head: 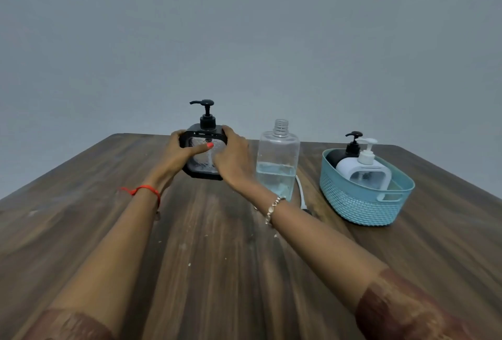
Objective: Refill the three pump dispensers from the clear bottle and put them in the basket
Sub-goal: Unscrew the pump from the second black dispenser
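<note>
A black-framed pump dispenser [204,133] with a clear window and a black pump stands on the wooden table [81,231] near its far edge. My left hand [179,153] grips its left side, thumb across the window. My right hand [235,157] grips its right side. Just to the right stands the clear bottle [277,160], uncapped and about a third full of liquid. At the right, the light blue woven basket [361,204] holds a black dispenser [342,153] and a white dispenser [365,167], both leaning in it.
A white cable or tube [301,193] lies on the table between the clear bottle and the basket, ending in a dark piece near my right wrist. A plain grey wall rises behind the table's far edge.
</note>
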A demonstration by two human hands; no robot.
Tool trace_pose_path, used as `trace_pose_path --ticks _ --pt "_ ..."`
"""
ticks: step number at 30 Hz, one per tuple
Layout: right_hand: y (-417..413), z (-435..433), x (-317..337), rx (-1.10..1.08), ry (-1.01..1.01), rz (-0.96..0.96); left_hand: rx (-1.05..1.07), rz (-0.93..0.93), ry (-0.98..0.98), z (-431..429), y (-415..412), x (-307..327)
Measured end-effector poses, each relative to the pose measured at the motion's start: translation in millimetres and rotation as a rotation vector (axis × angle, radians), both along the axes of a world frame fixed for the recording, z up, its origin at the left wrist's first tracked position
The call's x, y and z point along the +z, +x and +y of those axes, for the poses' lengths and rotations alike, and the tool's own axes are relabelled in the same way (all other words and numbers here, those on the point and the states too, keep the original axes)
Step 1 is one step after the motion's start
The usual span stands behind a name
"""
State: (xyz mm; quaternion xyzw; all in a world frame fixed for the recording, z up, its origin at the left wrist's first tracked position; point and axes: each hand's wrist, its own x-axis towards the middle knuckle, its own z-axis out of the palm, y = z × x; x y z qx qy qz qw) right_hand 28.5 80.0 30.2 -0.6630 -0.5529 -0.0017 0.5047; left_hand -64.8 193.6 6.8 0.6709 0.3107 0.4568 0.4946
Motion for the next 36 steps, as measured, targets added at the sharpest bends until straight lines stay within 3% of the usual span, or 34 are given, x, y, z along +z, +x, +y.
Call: trace_pose_path --ticks 10,18,25,29,32,36 --pt "29 -76 30 0.039 -0.156 0.009 -0.105 -0.003 0.057 -78 -3 7" --pt "42 -101 37 0.143 -0.007 0.048 -0.145 -0.107 0.105 -117 12 1" --pt "51 -110 47 0.342 -0.093 0.028 -0.219 -0.18 0.082 -132 11 -5" --pt "62 -117 53 0.61 -0.198 0.101 -0.326 -0.178 0.044 -136 4 -8" --pt "71 -121 58 0.746 -0.243 0.27 -0.316 -0.179 0.038 -142 5 -5" --pt "72 -122 55 0.707 -0.137 0.436 -0.239 -0.201 0.009 -146 10 0"
